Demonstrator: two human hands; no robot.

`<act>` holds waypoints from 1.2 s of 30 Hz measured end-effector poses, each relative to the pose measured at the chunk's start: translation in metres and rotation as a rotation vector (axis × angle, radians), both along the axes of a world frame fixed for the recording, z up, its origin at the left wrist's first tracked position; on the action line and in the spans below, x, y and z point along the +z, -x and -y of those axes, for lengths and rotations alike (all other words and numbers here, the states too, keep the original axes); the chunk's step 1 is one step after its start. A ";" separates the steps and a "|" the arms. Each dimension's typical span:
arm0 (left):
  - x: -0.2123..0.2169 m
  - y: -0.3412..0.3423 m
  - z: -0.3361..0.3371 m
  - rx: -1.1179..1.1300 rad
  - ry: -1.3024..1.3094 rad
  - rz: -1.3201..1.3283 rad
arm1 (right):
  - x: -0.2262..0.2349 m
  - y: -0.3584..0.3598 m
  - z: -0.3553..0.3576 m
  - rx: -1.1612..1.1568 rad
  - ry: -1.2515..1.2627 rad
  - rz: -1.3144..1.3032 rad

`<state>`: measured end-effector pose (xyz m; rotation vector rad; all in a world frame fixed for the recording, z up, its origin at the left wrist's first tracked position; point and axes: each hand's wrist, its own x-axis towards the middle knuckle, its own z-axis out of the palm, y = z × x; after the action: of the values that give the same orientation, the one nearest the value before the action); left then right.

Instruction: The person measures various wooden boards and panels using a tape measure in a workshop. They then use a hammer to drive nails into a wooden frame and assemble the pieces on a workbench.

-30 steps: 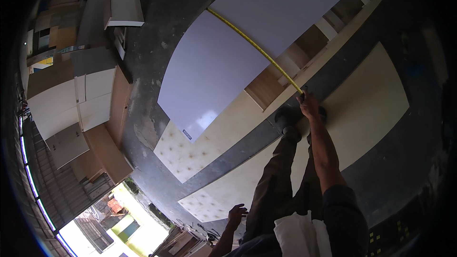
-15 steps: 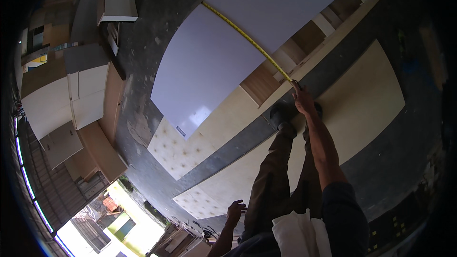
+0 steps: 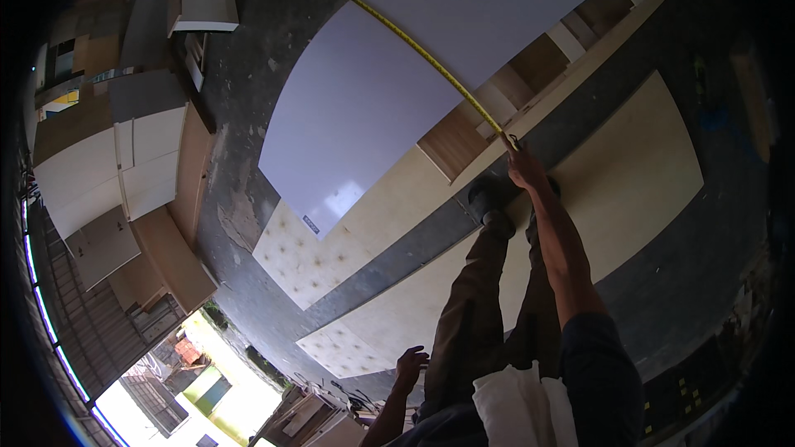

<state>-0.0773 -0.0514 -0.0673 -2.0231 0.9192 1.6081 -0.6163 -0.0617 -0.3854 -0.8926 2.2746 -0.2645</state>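
Spanning the white sheet (image 3: 331,108) in the head view, the yellow tape (image 3: 432,60) runs from the far edge past the near one to the right hand (image 3: 523,169), whose grip pinches its near end. The left hand (image 3: 409,367) hangs empty beside the trousers (image 3: 465,314), fingers loosely spread. Whether the tape's tip hooks the edge is too small to tell; best, probably, to hold it taut, flat and square to the long edges.
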 end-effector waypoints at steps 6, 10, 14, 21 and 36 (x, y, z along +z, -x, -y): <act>-0.002 0.001 -0.002 -0.011 0.000 0.018 | 0.005 -0.001 0.007 -0.010 0.003 0.016; -0.005 -0.001 -0.001 0.029 0.012 -0.004 | 0.009 -0.002 0.007 -0.020 -0.039 0.040; -0.005 0.009 0.003 -0.058 -0.014 0.012 | 0.010 -0.002 0.007 -0.037 -0.028 0.058; -0.004 0.012 0.003 -0.054 -0.019 0.013 | 0.006 -0.004 0.007 -0.042 -0.020 0.055; -0.005 0.022 0.001 -0.061 -0.024 0.016 | 0.011 -0.005 0.009 -0.067 0.014 0.050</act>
<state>-0.0991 -0.0526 -0.0724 -1.9698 0.9429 1.5611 -0.6111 -0.0707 -0.3742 -0.8092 2.2613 -0.3291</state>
